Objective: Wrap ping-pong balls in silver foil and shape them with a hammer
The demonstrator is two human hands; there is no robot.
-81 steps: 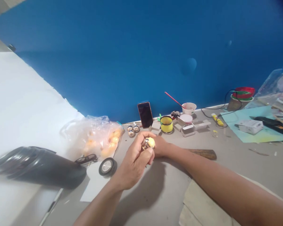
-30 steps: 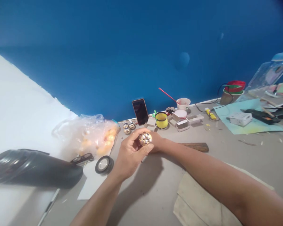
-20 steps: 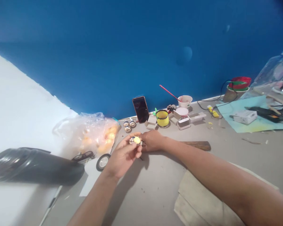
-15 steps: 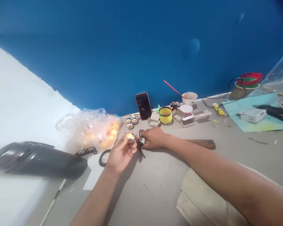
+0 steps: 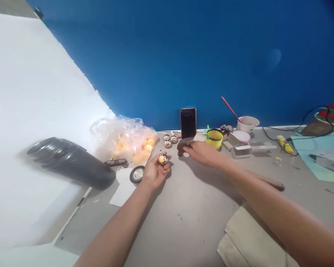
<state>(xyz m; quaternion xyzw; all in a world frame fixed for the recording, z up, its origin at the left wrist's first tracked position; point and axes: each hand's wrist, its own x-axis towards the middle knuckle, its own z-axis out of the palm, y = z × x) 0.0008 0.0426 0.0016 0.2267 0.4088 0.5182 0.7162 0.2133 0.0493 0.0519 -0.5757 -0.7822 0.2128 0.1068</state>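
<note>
My left hand is closed around a small ball, partly covered in shiny mirror-like pieces with a bare yellow patch showing. To the right, my right hand grips a hammer close to its dark head. The hammer's wooden handle runs back under my right forearm, which hides part of it. Three similar shiny balls sit on the grey table, just beyond my left hand. A clear plastic bag of orange balls lies to the left of them.
Against the blue wall leans a phone. Right of it are a yellow cup, small open boxes and a paper cup with a red stick. A dark bottle, glasses, tape roll and beige cloth lie nearer.
My right hand has moved with the hammer, away from the ball, widening the gap between my hands. My left hand still holds the ball. The view has shifted left.
</note>
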